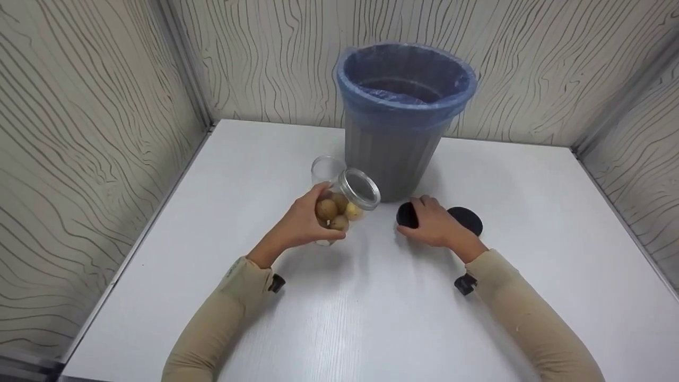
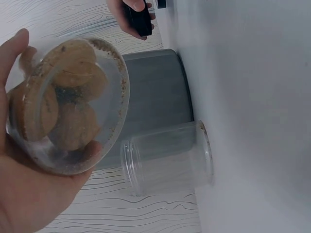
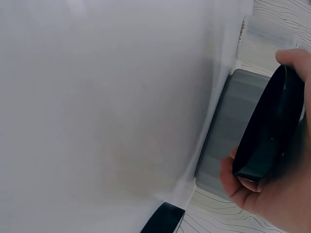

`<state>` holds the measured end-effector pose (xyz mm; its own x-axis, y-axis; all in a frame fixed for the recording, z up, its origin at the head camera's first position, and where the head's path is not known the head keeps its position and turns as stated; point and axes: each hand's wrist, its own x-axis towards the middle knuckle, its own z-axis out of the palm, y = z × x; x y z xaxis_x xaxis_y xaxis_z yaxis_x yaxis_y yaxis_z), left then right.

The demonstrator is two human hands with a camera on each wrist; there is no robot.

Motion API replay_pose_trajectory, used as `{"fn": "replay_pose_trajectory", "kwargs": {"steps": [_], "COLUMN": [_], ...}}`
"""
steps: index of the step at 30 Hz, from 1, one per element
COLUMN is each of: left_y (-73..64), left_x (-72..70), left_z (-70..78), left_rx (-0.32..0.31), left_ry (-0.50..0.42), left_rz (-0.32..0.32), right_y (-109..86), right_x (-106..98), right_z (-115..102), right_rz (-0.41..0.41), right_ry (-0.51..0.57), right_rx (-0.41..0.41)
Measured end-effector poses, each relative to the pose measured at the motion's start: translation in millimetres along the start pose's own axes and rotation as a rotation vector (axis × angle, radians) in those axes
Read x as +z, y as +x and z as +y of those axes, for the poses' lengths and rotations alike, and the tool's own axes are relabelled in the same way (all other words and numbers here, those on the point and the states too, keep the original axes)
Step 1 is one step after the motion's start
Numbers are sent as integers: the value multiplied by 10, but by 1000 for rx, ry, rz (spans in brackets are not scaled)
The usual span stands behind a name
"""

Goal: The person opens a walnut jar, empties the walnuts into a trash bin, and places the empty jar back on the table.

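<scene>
My left hand [image 1: 306,218] grips a clear jar [image 1: 358,187] holding several round brown fruits [image 1: 327,209], their exact kind unclear. The jar is tilted, its silvery open-looking rim toward the right; in the left wrist view its base faces the camera, with dark crumbs inside. Behind it stands a second clear jar [image 2: 167,158], upright on the table. My right hand [image 1: 434,223] holds a black round lid [image 3: 272,128] by its edge, thumb and fingers on opposite sides. Another black lid [image 1: 466,220] lies on the table just right of that hand.
A grey bin [image 1: 390,154] lined with a blue bag [image 1: 406,114] stands at the back of the white table [image 1: 339,323], beyond both hands. Wood-patterned panels [image 1: 276,58] enclose the back and sides.
</scene>
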<state>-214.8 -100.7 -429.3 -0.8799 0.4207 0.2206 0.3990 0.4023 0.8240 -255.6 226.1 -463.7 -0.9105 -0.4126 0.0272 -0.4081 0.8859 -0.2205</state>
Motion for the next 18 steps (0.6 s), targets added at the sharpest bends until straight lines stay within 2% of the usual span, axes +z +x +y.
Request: {"fn": "replay_pose_trajectory", "kwargs": {"steps": [7,12,18], "left_y": [-10,-6,8], "left_x": [13,19,0], "left_z": [-13,-26,-6], "left_rx": [8,27,40], "left_ry": [-3,5,11], "left_rz": [-15,-12,-12], "right_y": [0,14,56], "right_x": [107,115,115], "right_z": [20,2,-35], "right_rz": [-60,-95,-124], "right_ry": [-24,-58,-82], "right_rx": [-2,-30,-27]}}
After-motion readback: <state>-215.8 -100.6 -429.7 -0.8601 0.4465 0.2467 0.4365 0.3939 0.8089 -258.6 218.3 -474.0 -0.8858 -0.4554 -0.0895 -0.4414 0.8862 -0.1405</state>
